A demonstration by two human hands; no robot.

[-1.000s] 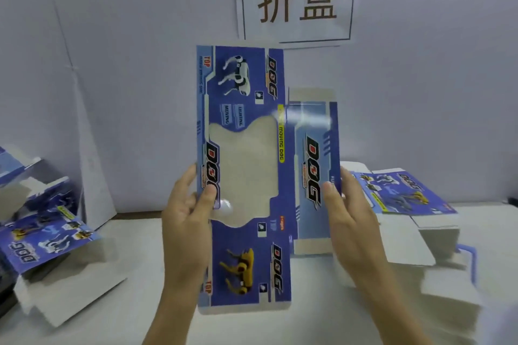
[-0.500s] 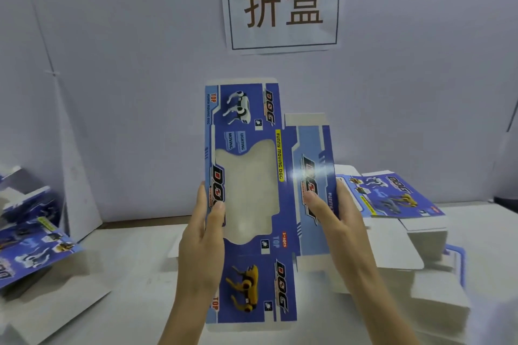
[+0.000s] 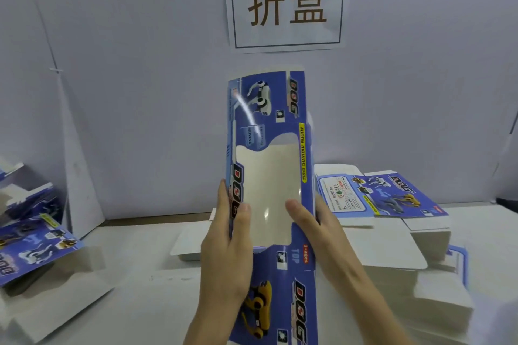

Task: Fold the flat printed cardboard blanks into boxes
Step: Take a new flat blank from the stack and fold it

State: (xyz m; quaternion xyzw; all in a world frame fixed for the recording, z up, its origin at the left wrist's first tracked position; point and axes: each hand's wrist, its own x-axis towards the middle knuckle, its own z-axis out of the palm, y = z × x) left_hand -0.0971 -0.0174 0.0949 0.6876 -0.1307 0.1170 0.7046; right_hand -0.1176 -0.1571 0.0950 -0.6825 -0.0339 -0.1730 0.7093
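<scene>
Behind the blank its side panel has folded; left hand and right hand grip it.

My feed is fairly bright, lit evenly by cool diffuse light from above; soft grey shadows lie under the stack of blanks toward the right edge of the desk. A white glare streak crosses the glossy upper print of the cardboard blank, and a paler sheen sits on its clear window. Everything looks soft; the printed pile at the desk's left edge smears worst, and the wall seam bows at the frame's right side
</scene>
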